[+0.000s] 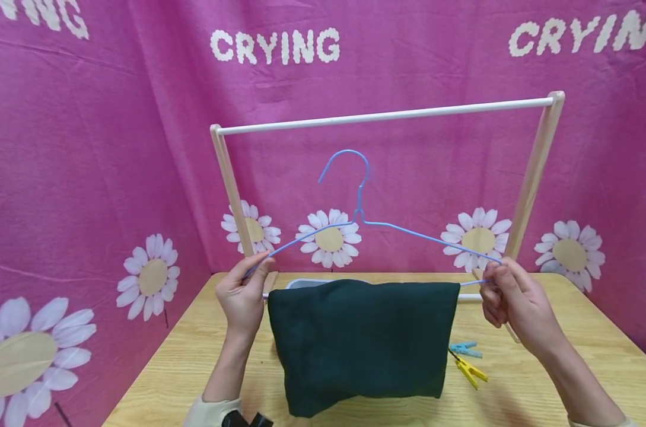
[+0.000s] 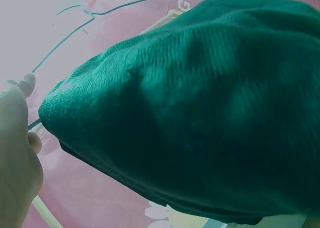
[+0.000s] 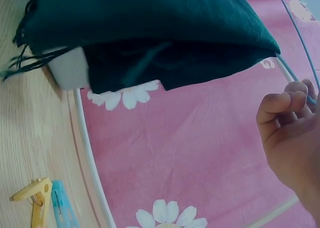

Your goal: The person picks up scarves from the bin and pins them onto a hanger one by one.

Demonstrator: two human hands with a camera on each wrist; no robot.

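Observation:
A blue wire clothes hanger is held up above the table, its hook pointing upward. Over its lower bar hangs a folded dark green cloth, with fringe strands showing at one edge in the right wrist view. My left hand pinches the hanger's left corner between thumb and fingers. At the opposite corner my right hand grips the wire with curled fingers. Both hands stay beside the cloth, apart from it. Most of the bar is hidden under the fabric.
Behind the hanger stands a rack with a white rail and wooden side posts. A yellow clothespin and a blue clothespin lie on the wooden table. Partly hidden behind the cloth is a pale container.

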